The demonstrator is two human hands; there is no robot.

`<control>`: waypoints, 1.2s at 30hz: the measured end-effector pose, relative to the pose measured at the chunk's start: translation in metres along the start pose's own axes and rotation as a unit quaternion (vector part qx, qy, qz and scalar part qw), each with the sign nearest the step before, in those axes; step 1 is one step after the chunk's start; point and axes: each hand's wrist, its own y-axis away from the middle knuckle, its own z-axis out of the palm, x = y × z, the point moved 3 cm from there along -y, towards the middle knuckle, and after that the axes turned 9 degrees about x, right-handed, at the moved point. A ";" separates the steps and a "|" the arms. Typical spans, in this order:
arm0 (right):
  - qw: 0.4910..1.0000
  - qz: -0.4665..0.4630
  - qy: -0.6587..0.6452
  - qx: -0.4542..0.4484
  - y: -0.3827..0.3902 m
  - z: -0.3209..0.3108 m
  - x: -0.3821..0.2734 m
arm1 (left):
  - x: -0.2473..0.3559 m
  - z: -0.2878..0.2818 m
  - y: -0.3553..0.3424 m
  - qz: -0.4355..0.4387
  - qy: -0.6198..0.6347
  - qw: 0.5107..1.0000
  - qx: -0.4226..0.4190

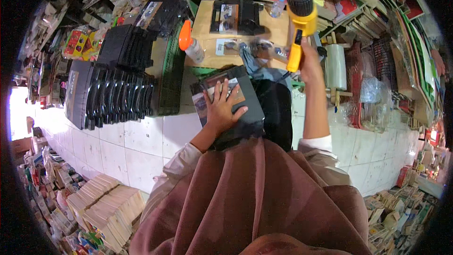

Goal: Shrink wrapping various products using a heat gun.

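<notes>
My left hand [222, 108] lies flat with fingers spread on a black plastic tool case [249, 99], which carries a printed label and rests tilted in front of my body. Raised at the right, my right hand [310, 61] grips a yellow heat gun [303, 19] by its handle. The gun's black ribbed collar and dark nozzle point up and away from me. A bottle with an orange top [185, 37] stands beyond the case, on the left of the table.
Another black case [237, 18] lies on the wooden table [203, 28], near a blue-grey cloth [257, 63]. Rows of black cases [118, 94] stand at the left. A roll of clear film [335, 66] is at the right. Stacked wooden pieces [106, 208] sit on the floor.
</notes>
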 end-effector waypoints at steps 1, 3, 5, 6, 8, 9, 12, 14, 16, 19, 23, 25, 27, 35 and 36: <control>0.996 0.026 -0.062 -0.055 0.023 -0.006 -0.009 | 0.007 -0.003 0.003 0.021 -0.015 0.999 0.021; 0.984 0.025 -0.103 -0.142 0.064 -0.017 -0.026 | 0.017 0.001 0.015 0.072 -0.024 0.997 -0.003; 0.985 -0.009 -0.055 -0.166 0.100 -0.025 -0.038 | 0.032 0.000 0.034 0.147 0.009 0.988 -0.053; 0.991 -0.029 -0.006 -0.134 0.118 -0.031 -0.046 | 0.033 -0.002 0.043 0.145 0.012 0.988 -0.059; 0.995 -0.063 0.022 -0.069 0.151 -0.038 -0.059 | 0.034 -0.008 0.060 0.210 0.063 0.971 -0.091; 0.996 -0.061 0.023 -0.065 0.161 -0.049 -0.058 | 0.032 -0.018 0.057 0.167 0.048 0.982 -0.075; 0.982 -0.147 0.119 -0.025 0.188 -0.093 -0.067 | 0.002 -0.039 0.040 -0.010 -0.057 0.997 0.046; 0.979 -0.085 0.182 -0.013 0.206 -0.112 -0.067 | -0.032 -0.033 0.034 -0.105 -0.088 0.987 0.082; 0.963 -0.058 0.262 -0.027 0.221 -0.119 -0.061 | -0.088 0.010 0.056 -0.312 0.459 0.828 0.079; 0.925 0.008 0.379 -0.028 0.237 -0.117 -0.053 | -0.093 0.035 0.069 -0.496 0.595 0.632 -0.014; 0.901 0.089 0.424 0.003 0.243 -0.109 -0.040 | -0.088 0.028 0.067 -0.514 0.681 0.522 0.013; 0.888 0.020 0.459 -0.002 0.235 -0.112 -0.036 | -0.089 0.022 0.066 -0.500 0.692 0.515 0.075; 0.902 0.022 0.430 0.032 0.227 -0.103 -0.040 | -0.090 0.007 0.063 -0.476 0.698 0.528 0.089; 0.931 -0.045 0.362 0.013 0.216 -0.079 -0.034 | -0.096 -0.041 0.044 -0.450 0.658 0.578 0.172; 0.938 -0.067 0.340 0.021 0.210 -0.075 -0.034 | -0.095 -0.043 0.044 -0.448 0.658 0.581 0.170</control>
